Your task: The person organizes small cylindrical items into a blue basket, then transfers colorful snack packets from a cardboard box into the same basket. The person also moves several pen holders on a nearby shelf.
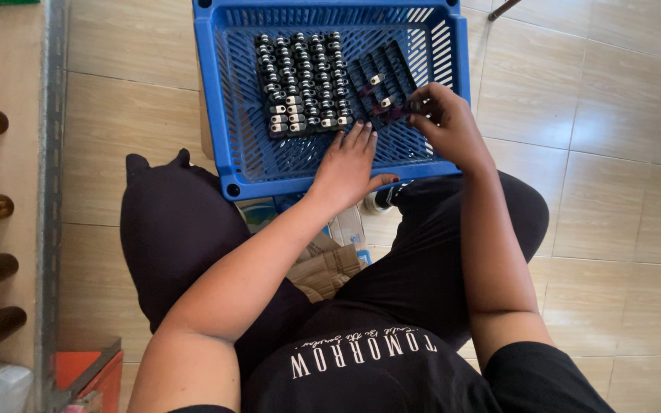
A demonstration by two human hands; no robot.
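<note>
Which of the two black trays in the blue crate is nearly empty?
The right-hand tray, the tilted one by the right hand: only a couple of small pieces sit in its slots. The left tray is packed with them.

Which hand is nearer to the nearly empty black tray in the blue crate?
The right hand: its fingers touch the near end of the nearly empty black tray. The left hand rests on the blue crate floor, below the full black tray.
</note>
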